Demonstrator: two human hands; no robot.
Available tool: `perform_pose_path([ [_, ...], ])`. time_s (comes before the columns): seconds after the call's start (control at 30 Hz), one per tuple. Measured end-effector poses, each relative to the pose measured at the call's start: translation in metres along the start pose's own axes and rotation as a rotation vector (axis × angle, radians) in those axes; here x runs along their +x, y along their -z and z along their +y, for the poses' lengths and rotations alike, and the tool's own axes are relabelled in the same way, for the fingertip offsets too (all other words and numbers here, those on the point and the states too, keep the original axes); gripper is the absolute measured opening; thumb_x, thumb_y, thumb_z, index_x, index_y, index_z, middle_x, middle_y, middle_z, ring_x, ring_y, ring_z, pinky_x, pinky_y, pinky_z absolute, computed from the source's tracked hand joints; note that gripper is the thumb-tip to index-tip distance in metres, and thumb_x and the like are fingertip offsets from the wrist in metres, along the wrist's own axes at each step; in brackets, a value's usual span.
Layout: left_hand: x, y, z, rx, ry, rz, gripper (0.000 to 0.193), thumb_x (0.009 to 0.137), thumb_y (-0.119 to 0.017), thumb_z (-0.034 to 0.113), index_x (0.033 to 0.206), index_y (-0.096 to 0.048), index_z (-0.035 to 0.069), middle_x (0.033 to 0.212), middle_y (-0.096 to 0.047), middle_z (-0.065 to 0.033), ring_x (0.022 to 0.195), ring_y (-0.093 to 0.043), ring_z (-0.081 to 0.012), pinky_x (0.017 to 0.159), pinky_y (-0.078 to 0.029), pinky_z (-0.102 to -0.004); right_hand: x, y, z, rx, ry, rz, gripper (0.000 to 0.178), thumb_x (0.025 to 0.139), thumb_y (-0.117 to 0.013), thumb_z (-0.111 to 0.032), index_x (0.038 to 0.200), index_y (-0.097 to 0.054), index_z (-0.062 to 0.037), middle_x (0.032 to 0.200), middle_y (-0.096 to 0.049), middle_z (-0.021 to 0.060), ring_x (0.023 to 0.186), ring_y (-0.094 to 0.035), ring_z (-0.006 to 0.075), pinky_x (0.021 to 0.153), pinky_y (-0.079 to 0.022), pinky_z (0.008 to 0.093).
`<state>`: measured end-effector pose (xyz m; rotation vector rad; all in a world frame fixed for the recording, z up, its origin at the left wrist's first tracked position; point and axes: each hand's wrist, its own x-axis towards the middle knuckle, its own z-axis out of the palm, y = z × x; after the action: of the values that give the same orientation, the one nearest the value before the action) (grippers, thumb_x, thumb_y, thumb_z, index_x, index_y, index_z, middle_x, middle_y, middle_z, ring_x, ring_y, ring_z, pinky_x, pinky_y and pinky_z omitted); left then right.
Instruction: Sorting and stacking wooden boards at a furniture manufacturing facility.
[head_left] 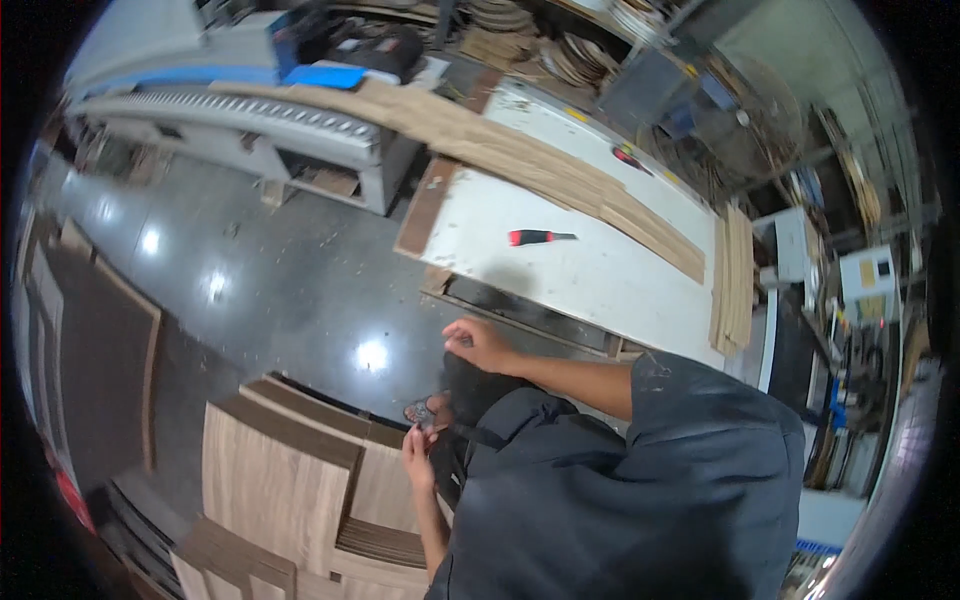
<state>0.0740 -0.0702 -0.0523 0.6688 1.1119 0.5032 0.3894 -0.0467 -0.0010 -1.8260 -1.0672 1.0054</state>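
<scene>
My right hand (482, 346) hangs in front of my dark shirt, its fingers loosely bent and apart, and I see nothing in it. Nearest to it is the near edge of a white-topped workbench (480, 220). On that bench lies a red and black handled tool (540, 237), possibly a screwdriver or chisel. Lower down, my left hand (418, 458) is raised beside a stack of wood-grain panels (280, 470). Its fingers look stretched and a little apart, with nothing visible in them. One sandalled foot (430, 410) shows between the hands.
Long wood-grain strips (540, 165) lie across the bench and reach onto a grey roller machine (250, 115). More strips (733, 280) rest at the bench's right end. A second red and black tool (628, 157) lies beyond them. Dark panels (90, 350) lean at left; a caged fan (750, 120) stands behind.
</scene>
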Motion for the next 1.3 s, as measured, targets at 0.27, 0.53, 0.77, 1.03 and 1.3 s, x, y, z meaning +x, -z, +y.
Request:
perform_pose_path([
  [0.27,0.068,-0.043,0.001,0.522,-0.162,0.091,0.037,0.107,-0.064,0.021,0.134,-0.059,-0.005,0.122,-0.07,-0.0157,0.11,-0.068,-0.0226,0.097,-0.055,-0.0345,-0.066,0.322,0.193,-0.591,0.002,0.69,0.076,0.089,-0.081,-0.036,0.149,-0.05,-0.0035,0.151,-0.052,0.0212,0.143,-0.047,0.0389,0.119,-0.039,0.0453],
  [0.53,0.177,-0.423,0.049,1.423,-1.013,-0.21,0.076,0.086,-0.082,0.025,0.15,-0.049,0.001,0.153,-0.049,-0.0249,0.144,-0.043,-0.0463,0.122,-0.031,-0.055,-0.122,0.569,0.311,-0.865,-0.343,0.441,0.111,0.084,-0.08,-0.056,0.166,-0.025,-0.0051,0.172,-0.023,0.0215,0.157,-0.022,0.0439,0.128,-0.019,0.0556],
  [0.77,0.236,-0.456,0.031,1.671,-0.98,-0.278,0.046,0.093,-0.068,0.014,0.139,-0.062,0.01,0.14,-0.057,-0.0198,0.134,-0.05,-0.0402,0.119,-0.034,-0.0524,-0.119,0.549,0.349,-0.983,-0.19,0.488,0.106,0.091,-0.071,-0.059,0.169,-0.019,-0.0094,0.174,-0.017,0.0187,0.159,-0.018,0.0438,0.128,-0.017,0.0606],
  [1.03,0.263,-0.407,0.064,1.547,-0.817,0.506,0.051,0.095,-0.071,0.028,0.139,-0.058,0.006,0.135,-0.058,-0.0213,0.126,-0.052,-0.0401,0.11,-0.036,-0.0539,0.005,0.473,0.26,-0.87,-0.056,0.564,0.102,0.093,-0.066,-0.064,0.165,-0.025,-0.0036,0.172,-0.019,0.026,0.158,-0.017,0.0464,0.128,-0.016,0.0589],
  [1.3,0.248,-0.479,0.042,0.791,-0.648,0.271,0.065,0.107,-0.058,0.037,0.15,-0.041,-0.01,0.149,-0.045,-0.0306,0.139,-0.044,-0.0433,0.119,-0.032,-0.0505,0.173,0.358,0.148,-0.773,0.038,0.609,0.101,0.094,-0.064,-0.067,0.162,-0.031,-0.0014,0.165,-0.029,0.027,0.151,-0.027,0.0495,0.124,-0.018,0.0615],
])
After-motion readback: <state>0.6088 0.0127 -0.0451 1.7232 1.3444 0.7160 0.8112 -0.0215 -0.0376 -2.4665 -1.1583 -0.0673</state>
